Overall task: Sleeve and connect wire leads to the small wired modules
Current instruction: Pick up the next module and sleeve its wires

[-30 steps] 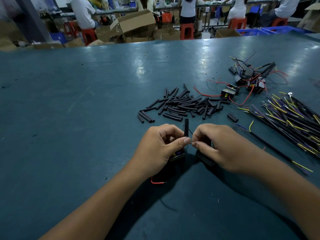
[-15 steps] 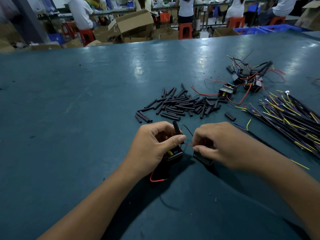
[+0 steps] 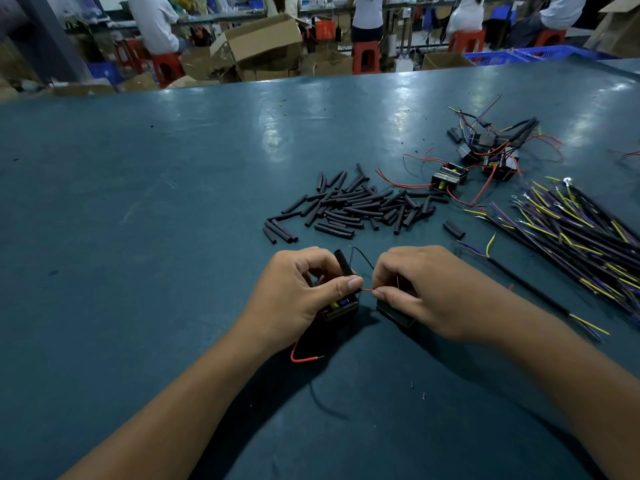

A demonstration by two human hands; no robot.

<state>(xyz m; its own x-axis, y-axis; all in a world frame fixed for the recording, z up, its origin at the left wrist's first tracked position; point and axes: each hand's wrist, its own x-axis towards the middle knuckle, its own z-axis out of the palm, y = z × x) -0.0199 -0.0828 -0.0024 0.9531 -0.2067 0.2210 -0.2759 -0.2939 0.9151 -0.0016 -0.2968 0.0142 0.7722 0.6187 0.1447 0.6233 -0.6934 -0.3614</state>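
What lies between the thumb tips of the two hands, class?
In the head view, a short stretch of thin red wire bridges the gap between the left hand and the right hand, with bare green tabletop beneath.

Centre frame: a small black module (image 3: 341,308) with a red lead (image 3: 367,290) running right and a black sleeve (image 3: 343,266) upright. Loose sleeves (image 3: 349,207) lie above centre; more modules (image 3: 485,157) upper right.

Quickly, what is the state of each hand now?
Left hand: closed, holding a black sleeve and a small module.
Right hand: closed, pinching the red wire.
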